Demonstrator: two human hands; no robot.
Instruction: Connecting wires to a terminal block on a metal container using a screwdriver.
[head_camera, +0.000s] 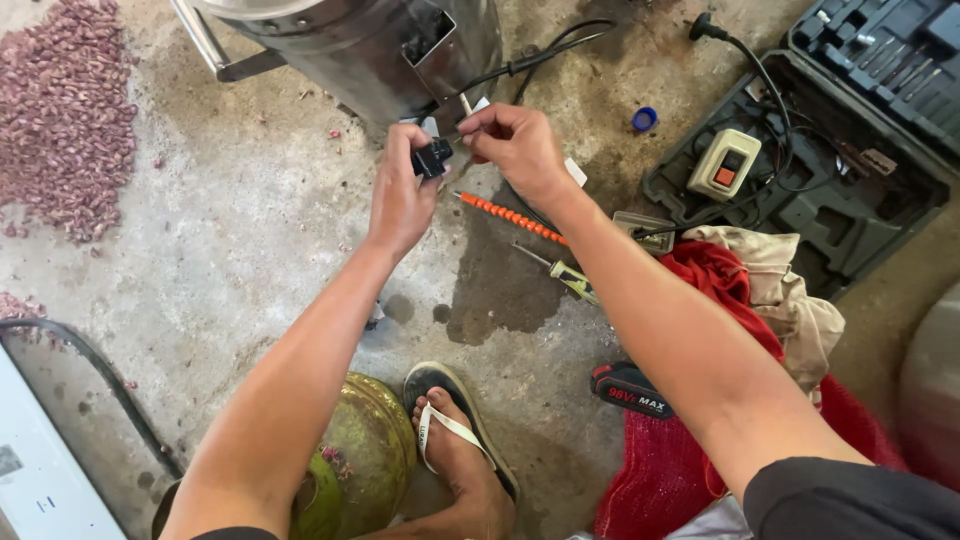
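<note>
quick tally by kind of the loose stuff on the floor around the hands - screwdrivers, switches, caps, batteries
screwdrivers: 2, orange-handled screwdriver and yellow-green screwdriver
switches: 2, black switch in the left hand, beige switch box
blue cap: 1
battery pack: 1
total: 6

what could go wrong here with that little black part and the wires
The small black part sits pinched in the left hand above bare concrete; a slip could drop it. The right hand works thin wires that may bend or pull loose. The screwdriver lies near the sandalled foot.
</note>
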